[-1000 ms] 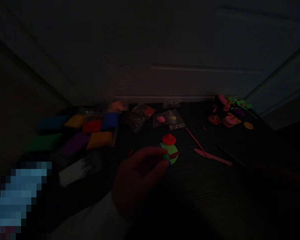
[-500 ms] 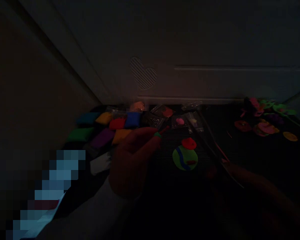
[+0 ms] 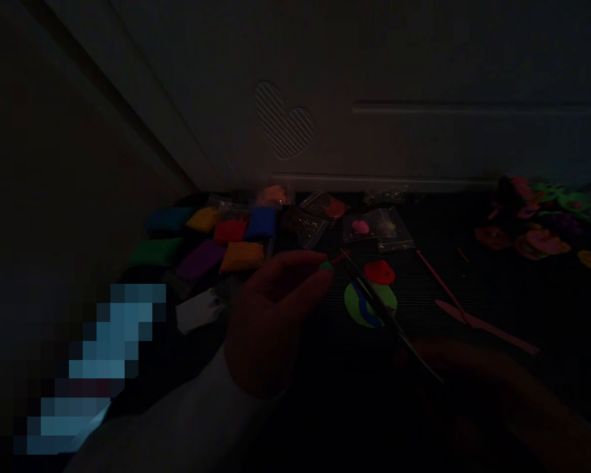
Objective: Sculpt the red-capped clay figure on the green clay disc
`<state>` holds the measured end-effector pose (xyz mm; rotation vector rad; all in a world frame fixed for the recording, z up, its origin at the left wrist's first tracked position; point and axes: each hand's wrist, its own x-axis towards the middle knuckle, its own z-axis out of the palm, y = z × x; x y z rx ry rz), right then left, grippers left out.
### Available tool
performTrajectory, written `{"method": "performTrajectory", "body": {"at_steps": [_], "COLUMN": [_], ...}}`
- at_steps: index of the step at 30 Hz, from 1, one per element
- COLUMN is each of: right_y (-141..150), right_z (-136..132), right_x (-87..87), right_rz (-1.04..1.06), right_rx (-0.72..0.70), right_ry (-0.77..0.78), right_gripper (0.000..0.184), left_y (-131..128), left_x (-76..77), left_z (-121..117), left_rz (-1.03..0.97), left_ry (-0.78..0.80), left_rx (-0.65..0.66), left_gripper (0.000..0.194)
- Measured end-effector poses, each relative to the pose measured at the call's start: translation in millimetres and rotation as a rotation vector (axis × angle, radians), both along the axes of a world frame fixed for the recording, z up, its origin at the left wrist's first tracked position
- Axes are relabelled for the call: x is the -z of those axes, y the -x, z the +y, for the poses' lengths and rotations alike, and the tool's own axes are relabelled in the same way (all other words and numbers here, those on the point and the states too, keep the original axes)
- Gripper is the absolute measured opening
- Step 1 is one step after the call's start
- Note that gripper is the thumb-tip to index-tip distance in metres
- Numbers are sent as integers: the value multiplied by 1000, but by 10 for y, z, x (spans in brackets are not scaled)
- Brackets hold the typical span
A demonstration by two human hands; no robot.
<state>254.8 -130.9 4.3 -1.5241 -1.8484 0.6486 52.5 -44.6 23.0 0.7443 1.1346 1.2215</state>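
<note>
My left hand (image 3: 270,315) pinches a small green and red clay piece (image 3: 327,265) between thumb and fingertips; its thin red end sticks out to the right. In my right hand (image 3: 467,368) is a pair of dark metal tweezers (image 3: 381,305), tips close to the red end. I cannot tell whether the tips touch it. Beneath the tweezers lies a flat green clay disc (image 3: 349,309) with a wavy blue strip (image 3: 364,309). A red clay piece (image 3: 380,272) sits at the disc's upper edge. The scene is very dark, and shadow hides much of my right hand.
Several coloured clay packs, among them a blue pack (image 3: 261,223) and a purple pack (image 3: 201,259), lie left. Behind are small clear bags (image 3: 396,240). A pink clay knife (image 3: 492,328) and thin pink stick (image 3: 438,279) lie right, below colourful clay shapes (image 3: 542,243). A panel (image 3: 423,144) stands behind.
The tweezers have swung left, from beside the disc to over it, near the red end. My left hand has shifted slightly right with the clay piece. The pink knife and stick now show.
</note>
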Motion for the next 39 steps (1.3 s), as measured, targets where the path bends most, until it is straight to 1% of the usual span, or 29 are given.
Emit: {"method": "performTrajectory", "body": {"at_steps": [3,5,8,10,13,16,20,22,25,28,33,39], "right_y": [6,8,17,24,34,50,82,95,104,103,110,123], "right_z": [11,20,39,55,69,53,20,16,20,26,63,142], "right_x": [17,16,-5,-29,-63,-76,-71,-71,-76,-79,-117,-179], "right_rz": [109,143,139,126,145,204,296,295,265,253,223,116], "right_rx": [10,33,52,38,34,95,246,284,300,313,273,129], "right_ry": [54,76,64,63,109,237,437,462,450,458,454,408], "right_gripper": [42,38,36,36,37,34,29,30,32,30,27,26], "left_y": [1,-1,-2,1,3,-2,-3,1,7,9,14,14], "left_x": [0,6,15,19,25,34,47,51,59,69,90,116], "left_z": [4,5,4,4,5,11,17,18,22,29,29,32], "left_rz": [-20,-32,-35,-26,-16,-30,-44,-33,5,1,6,-17], "left_ry": [-12,-12,-13,-9,1,-9,-1,7,3,-14,-26,-32], "left_rx": [15,23,21,26,35,35,36,38,36,43,56,58], "left_gripper": [14,13,12,11,12,12,13,14,15,13,12,12]}}
